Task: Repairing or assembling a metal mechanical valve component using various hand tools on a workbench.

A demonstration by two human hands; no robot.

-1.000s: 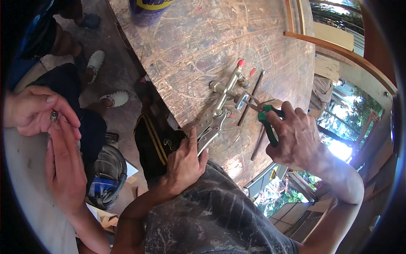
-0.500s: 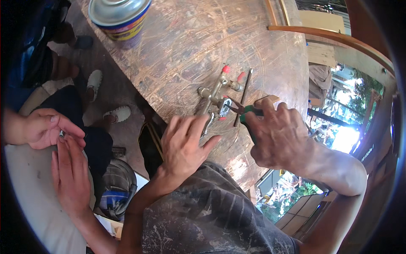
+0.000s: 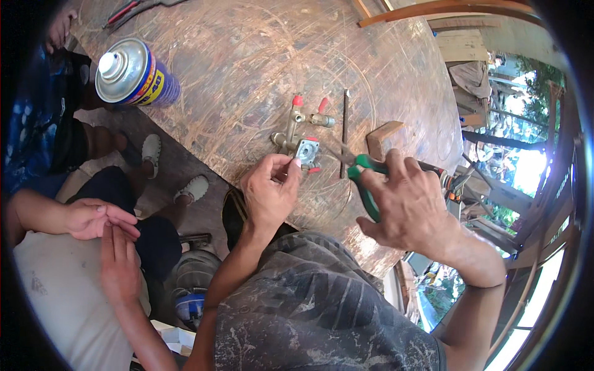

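A brass valve fitting [image 3: 289,127] with red caps and a red lever lies on the table. At its near end is a square silver flange [image 3: 306,153] with a round opening. My left hand [image 3: 272,188] is closed, thumb and fingertips pinching the flange's near edge. My right hand [image 3: 405,207] grips green-handled pliers [image 3: 368,185]. Their jaws, blurred, point left and stand a little apart from the flange. Between fitting and pliers, a thin dark metal rod [image 3: 345,130] lies lengthwise.
A blue and yellow spray can [image 3: 139,77] stands on the scratched wooden table [image 3: 247,68] at left. A small wooden block [image 3: 383,136] sits beyond the pliers. Red-handled pliers [image 3: 127,11] lie at the far left. Another person's hands [image 3: 108,226] are held together at left.
My left hand has gone from fingers spread over the fitting to pinching its flange. The pliers' jaws have come away from the flange. The view has shifted, showing more of the can.
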